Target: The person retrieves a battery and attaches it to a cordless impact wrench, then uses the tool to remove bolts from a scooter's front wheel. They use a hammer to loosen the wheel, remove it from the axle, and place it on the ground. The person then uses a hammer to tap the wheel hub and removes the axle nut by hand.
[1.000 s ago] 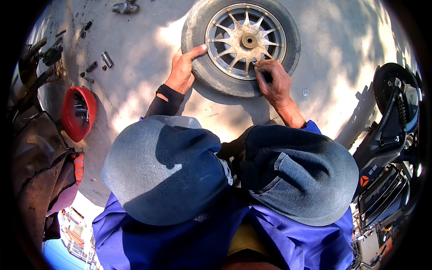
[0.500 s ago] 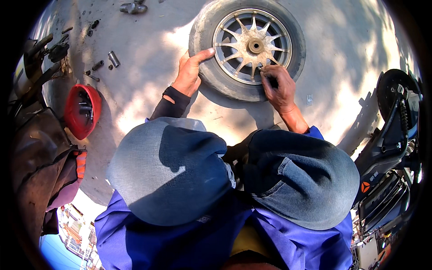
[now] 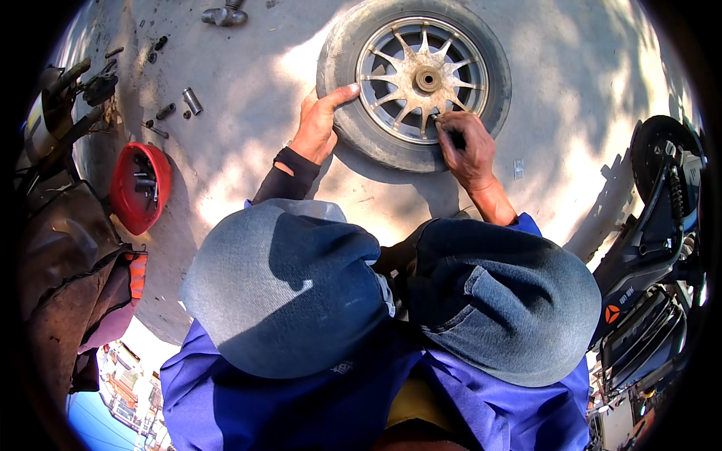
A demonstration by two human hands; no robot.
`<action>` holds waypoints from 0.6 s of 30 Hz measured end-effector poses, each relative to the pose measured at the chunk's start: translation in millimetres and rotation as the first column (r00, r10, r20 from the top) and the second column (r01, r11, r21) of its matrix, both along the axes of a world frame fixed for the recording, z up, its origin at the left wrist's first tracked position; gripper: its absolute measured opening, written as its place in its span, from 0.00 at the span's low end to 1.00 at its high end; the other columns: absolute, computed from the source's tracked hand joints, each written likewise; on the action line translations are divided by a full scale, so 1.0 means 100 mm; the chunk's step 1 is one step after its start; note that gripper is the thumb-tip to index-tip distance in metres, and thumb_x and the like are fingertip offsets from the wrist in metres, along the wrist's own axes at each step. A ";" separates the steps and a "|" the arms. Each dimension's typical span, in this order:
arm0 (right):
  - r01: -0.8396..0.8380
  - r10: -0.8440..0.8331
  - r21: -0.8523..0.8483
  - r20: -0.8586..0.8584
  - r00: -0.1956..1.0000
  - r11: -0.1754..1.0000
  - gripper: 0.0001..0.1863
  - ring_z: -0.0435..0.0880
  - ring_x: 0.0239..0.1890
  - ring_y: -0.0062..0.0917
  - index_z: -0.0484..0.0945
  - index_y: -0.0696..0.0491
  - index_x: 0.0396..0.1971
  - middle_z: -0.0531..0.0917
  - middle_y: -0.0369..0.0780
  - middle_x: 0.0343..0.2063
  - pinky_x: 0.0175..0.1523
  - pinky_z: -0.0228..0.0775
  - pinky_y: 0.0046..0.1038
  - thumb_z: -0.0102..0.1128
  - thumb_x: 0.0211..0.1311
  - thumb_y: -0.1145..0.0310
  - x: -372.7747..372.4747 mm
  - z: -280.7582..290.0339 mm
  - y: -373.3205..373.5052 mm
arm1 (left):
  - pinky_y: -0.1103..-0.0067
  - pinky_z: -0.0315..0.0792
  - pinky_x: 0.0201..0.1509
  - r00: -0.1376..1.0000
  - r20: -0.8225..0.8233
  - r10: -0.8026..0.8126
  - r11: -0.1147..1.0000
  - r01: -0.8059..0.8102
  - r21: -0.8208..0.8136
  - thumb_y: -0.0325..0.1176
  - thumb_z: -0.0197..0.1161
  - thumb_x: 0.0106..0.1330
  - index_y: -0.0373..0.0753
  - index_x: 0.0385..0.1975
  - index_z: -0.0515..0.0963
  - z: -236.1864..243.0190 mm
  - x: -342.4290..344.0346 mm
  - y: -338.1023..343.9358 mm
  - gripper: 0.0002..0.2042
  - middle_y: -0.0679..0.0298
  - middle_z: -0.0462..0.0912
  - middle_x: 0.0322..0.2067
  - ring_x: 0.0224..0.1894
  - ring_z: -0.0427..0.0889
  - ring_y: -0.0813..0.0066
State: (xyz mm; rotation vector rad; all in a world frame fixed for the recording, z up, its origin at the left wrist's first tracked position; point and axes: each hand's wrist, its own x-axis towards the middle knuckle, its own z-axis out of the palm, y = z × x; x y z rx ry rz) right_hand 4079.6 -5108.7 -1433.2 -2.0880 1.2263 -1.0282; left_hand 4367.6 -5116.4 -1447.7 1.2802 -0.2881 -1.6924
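A wheel with a dark rubber tyre and a dull silver, many-spoked rim lies on the ground in front of my knees. My left hand grips the tyre's left side, thumb on the sidewall and fingers down around the outer edge. At the rim's near right part, my right hand is closed in a pinch over the spokes. A small tip shows at its fingertips, but what it is I cannot make out. The hub at the wheel's middle has a round bore.
To the left sits a red bowl holding metal parts. Loose sockets and small parts lie beyond it, and a hammer-like metal tool lies at the far left. A dark motorbike stands on the right. Brown sheeting hangs at the left.
The view has shifted very slightly. Both hands keep nearly the same places on the wheel, and the small tip at my right fingertips has barely moved.
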 end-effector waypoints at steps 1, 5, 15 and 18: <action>-0.003 0.003 -0.006 0.001 1.000 1.000 0.13 0.89 0.43 0.39 0.81 0.55 0.37 0.88 0.42 0.38 0.50 0.80 0.36 0.74 0.53 0.82 0.00 0.00 0.00 | 0.65 0.78 0.69 1.000 -0.001 0.002 1.000 -0.002 0.003 0.32 0.73 0.67 0.24 0.64 0.74 0.03 -0.01 -0.01 0.28 0.47 0.84 0.57 0.59 0.86 0.59; -0.006 0.006 0.039 0.007 1.000 0.999 0.12 0.89 0.44 0.39 0.81 0.56 0.37 0.88 0.43 0.38 0.50 0.80 0.35 0.73 0.55 0.82 -0.02 -0.02 0.00 | 0.66 0.78 0.68 1.000 0.007 -0.002 1.000 0.002 0.003 0.32 0.74 0.67 0.24 0.63 0.75 0.02 0.00 0.01 0.28 0.48 0.85 0.56 0.58 0.86 0.60; 0.565 -0.487 -0.034 -0.553 0.676 0.824 0.38 0.73 0.73 0.47 0.68 0.54 0.74 0.72 0.51 0.73 0.74 0.71 0.45 0.74 0.66 0.65 -1.56 0.13 0.01 | 0.72 0.79 0.61 0.919 0.392 -0.045 0.957 0.153 -0.248 0.34 0.80 0.57 0.27 0.60 0.75 0.66 -0.02 -0.15 0.32 0.52 0.86 0.53 0.52 0.86 0.67; 0.473 -0.456 -0.122 -0.550 0.699 0.872 0.52 0.62 0.80 0.47 0.60 0.50 0.79 0.62 0.50 0.79 0.81 0.60 0.51 0.79 0.60 0.49 -1.48 0.80 -0.25 | 0.72 0.79 0.60 0.786 0.613 -0.080 0.874 0.351 -0.336 0.39 0.84 0.55 0.27 0.60 0.74 1.01 0.06 -0.24 0.36 0.52 0.87 0.50 0.51 0.87 0.67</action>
